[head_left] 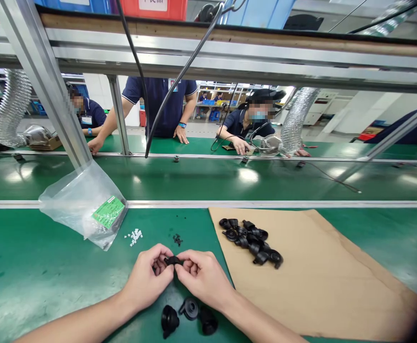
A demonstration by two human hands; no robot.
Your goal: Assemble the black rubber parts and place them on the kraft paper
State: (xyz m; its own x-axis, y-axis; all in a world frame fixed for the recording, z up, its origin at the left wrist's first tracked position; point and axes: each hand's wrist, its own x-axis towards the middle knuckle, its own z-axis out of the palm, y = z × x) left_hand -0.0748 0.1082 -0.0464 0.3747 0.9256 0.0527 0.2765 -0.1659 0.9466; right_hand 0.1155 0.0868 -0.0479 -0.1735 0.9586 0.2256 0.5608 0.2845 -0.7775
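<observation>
In the head view, the left hand (151, 274) and right hand (204, 276) pinch a small, rounded, black plastic-looking part (173, 260) over the smooth green counter (69, 276). It looks light, stiff, slightly slippery; opposite edges suit fingertips.

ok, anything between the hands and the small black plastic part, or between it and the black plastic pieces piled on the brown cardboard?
No, the left hand and right hand both hold the part directly. Toward the pile, only the right hand itself stands in the way, beside the part; nothing else visible does.
</observation>
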